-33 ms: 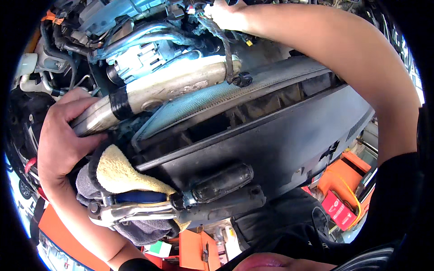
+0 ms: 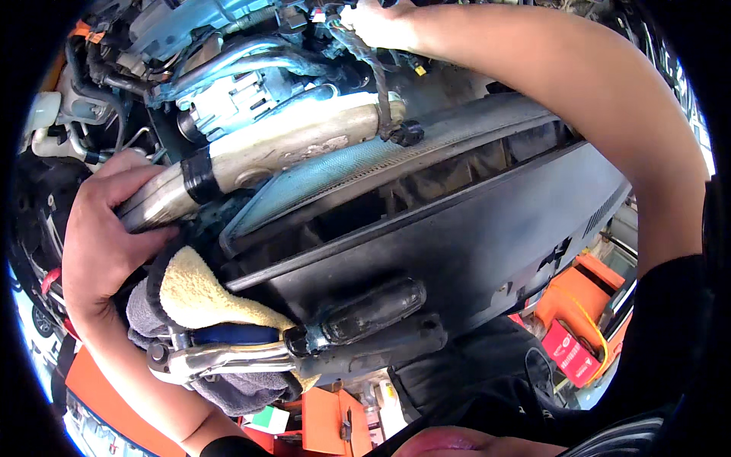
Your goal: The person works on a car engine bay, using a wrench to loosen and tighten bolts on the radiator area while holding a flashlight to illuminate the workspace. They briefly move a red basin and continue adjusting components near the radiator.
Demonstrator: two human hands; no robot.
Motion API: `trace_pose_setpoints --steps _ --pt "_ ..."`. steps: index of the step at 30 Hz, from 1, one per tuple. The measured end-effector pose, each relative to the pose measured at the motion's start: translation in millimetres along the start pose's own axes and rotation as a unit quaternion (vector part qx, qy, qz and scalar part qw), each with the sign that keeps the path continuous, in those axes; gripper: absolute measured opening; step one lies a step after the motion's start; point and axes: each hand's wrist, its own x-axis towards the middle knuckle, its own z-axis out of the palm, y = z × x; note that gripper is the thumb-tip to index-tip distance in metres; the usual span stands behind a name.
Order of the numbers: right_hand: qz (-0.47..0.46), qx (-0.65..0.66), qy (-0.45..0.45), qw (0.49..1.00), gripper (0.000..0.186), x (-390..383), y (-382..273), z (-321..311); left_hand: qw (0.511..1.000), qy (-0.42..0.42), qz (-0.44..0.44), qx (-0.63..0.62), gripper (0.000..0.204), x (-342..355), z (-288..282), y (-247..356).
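Observation:
My left hand (image 2: 110, 225) is wrapped round the lower left end of a thick silvery metal pipe (image 2: 293, 145), its thumb below and fingers above. A band of black tape (image 2: 200, 179) circles the pipe close to that hand. At the top edge my right hand (image 2: 377, 27) reaches in among the engine parts, its fingers curled and partly cut off by the frame. Beside it hangs a dark wiring harness (image 2: 381, 84) with a black connector (image 2: 406, 133) at its lower end. What the right fingers hold cannot be made out.
A finned radiator core (image 2: 335, 175) lies behind a long dark panel (image 2: 472, 236). Ratchet-type tools with black handles (image 2: 373, 312) rest at the panel's front, by a yellow and grey cloth (image 2: 194, 289). Orange cases (image 2: 327, 419) and a red box (image 2: 569, 354) stand below.

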Motion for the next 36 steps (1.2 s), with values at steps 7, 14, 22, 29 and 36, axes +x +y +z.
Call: trace_pose_setpoints --steps 7,14,22,29,36 --pt "0.002 0.027 -0.002 1.0 0.065 -4 7 -1 1.0 -0.006 -0.011 0.011 0.055 0 2 1" --pt "-0.024 0.067 -0.028 0.997 0.066 1 10 0 0.999 -0.009 -0.02 0.023 0.055 1 1 -2" --pt "0.01 0.006 0.022 1.0 0.065 3 8 11 1.0 -0.005 -0.026 0.006 0.055 4 3 -5" --pt "0.006 0.006 0.035 0.999 0.064 13 3 14 1.0 -0.005 -0.02 0.017 0.054 1 -1 -4" --pt "0.018 -0.005 0.066 0.998 0.063 5 16 8 1.0 -0.008 -0.003 0.014 0.053 5 -2 -1"
